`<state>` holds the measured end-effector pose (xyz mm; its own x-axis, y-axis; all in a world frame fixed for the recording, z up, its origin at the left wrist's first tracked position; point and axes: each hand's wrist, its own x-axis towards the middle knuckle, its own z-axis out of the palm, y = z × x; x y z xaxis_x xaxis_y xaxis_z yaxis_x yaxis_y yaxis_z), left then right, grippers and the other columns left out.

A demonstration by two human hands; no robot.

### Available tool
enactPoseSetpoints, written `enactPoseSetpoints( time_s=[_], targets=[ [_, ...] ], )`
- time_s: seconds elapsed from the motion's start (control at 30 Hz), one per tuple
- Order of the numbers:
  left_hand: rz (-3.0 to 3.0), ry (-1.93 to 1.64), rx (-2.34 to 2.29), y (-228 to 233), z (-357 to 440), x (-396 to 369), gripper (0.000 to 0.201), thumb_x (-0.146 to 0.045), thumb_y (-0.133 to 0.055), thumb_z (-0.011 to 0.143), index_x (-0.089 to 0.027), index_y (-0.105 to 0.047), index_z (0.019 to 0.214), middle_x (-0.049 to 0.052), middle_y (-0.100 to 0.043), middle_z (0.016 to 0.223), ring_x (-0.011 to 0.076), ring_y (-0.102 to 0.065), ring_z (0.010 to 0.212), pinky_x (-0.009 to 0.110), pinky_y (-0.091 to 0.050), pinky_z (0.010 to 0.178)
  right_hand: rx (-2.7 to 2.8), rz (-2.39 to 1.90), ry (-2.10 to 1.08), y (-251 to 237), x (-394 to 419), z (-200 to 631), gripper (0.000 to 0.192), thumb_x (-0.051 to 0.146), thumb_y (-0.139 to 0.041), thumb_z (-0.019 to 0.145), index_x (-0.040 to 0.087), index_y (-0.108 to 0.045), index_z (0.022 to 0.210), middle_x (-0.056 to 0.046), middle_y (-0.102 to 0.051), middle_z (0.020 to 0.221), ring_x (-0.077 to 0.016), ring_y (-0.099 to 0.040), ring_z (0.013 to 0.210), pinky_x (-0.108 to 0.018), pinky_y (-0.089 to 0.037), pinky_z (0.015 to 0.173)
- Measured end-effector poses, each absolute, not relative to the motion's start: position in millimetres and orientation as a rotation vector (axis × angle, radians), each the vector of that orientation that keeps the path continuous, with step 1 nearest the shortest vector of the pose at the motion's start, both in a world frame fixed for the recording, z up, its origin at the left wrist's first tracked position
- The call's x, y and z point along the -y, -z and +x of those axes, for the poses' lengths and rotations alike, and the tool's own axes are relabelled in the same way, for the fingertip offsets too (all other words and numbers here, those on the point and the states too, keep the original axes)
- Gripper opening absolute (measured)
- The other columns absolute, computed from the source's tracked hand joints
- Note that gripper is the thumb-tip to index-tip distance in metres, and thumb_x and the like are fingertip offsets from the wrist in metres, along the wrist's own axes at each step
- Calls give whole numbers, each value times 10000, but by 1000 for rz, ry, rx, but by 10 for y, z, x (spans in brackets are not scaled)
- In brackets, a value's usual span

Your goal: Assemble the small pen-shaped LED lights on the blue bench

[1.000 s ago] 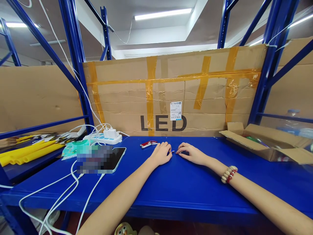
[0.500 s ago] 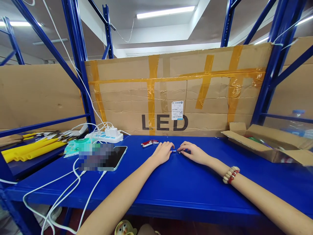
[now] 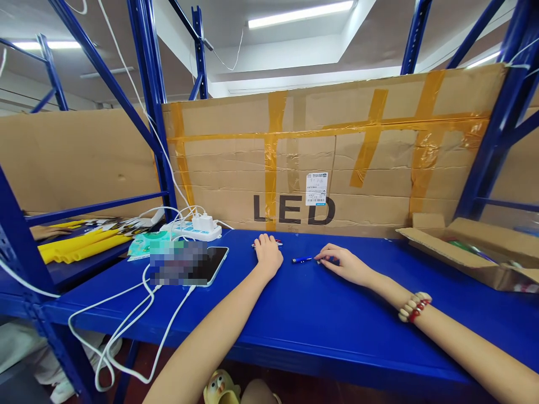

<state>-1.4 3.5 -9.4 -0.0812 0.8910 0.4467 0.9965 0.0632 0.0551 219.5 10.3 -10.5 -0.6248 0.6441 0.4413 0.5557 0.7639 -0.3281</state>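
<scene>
Yellow rolls (image 3: 82, 247) lie far to the left of the blue pen (image 3: 301, 260). Well left of the pen and farther back is a white power strip (image 3: 211, 232) with cables plugged in; left of the pen, a phone (image 3: 218, 262) lies flat. Nearer the pen, the left hand (image 3: 269, 253) bends over a small red thing (image 3: 279, 243), mostly hidden; whether its fingers grip it, I cannot tell. The pen lies low over the blue table (image 3: 337, 322). The right hand (image 3: 343, 264) has thumb and finger narrowed onto the pen's right end, holding it. A beaded bracelet (image 3: 415, 307) circles that wrist. Far right of the pen, an open box (image 3: 455, 254) holds small items.
</scene>
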Motion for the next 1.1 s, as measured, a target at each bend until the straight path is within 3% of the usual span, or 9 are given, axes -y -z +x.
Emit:
enactPoseSetpoints(
  time_s=[0.53,1.1],
  targets=[
    [-1837,493,2079,102,-51,-50,335,-210,-423,765,-92,-524,1062,183,-508,1137,291,-418,1091,401,-329,888,2413,-931,-220,120,-119,2205,253,337,-432,833,222,-639,923,-58,-563,946,-176,-544,803,-325,-456,718],
    [-1951,489,2024,90,-20,-31,337,-226,-419,787,-81,-507,1079,176,-498,1152,274,-414,1100,377,-317,917,2388,-1041,-97,53,-52,2190,210,235,-470,793,239,-628,931,-26,-596,909,-141,-552,739,-268,-432,625]
  ],
)
